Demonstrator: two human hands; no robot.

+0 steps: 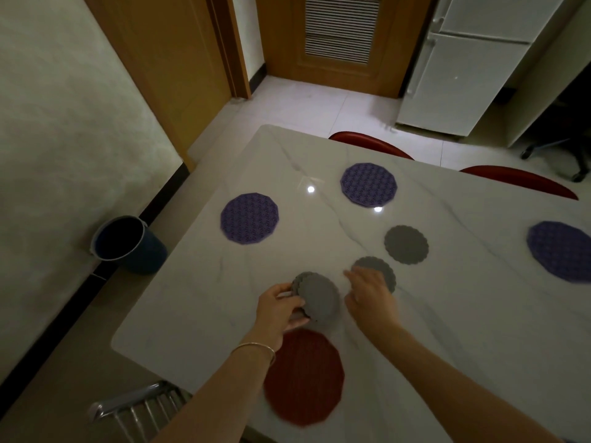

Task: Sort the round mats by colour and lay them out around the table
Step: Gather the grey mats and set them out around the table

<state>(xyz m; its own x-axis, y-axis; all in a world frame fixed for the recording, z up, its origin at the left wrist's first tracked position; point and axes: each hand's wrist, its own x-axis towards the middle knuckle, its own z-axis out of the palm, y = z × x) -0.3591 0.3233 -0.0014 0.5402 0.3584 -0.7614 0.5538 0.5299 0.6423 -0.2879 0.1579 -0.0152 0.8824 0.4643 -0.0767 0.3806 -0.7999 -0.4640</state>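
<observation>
My left hand [281,310] grips a small stack of grey scalloped mats [318,297] just above the white marble table [447,330]. My right hand [367,294] rests its fingers on another grey mat [382,270] lying flat to the right. A third grey mat [406,244] lies further back. Three purple mats are spread out: one at the left [249,218], one at the back [368,184], one at the right edge of view [559,249]. A large red mat [303,377] lies near me, partly under my left forearm.
Two red chair backs [371,143] [518,180] stand at the table's far side. A dark bucket [128,243] sits on the floor by the left wall. A metal chair frame [140,407] is at the near left corner. A white fridge [463,65] stands at the back right.
</observation>
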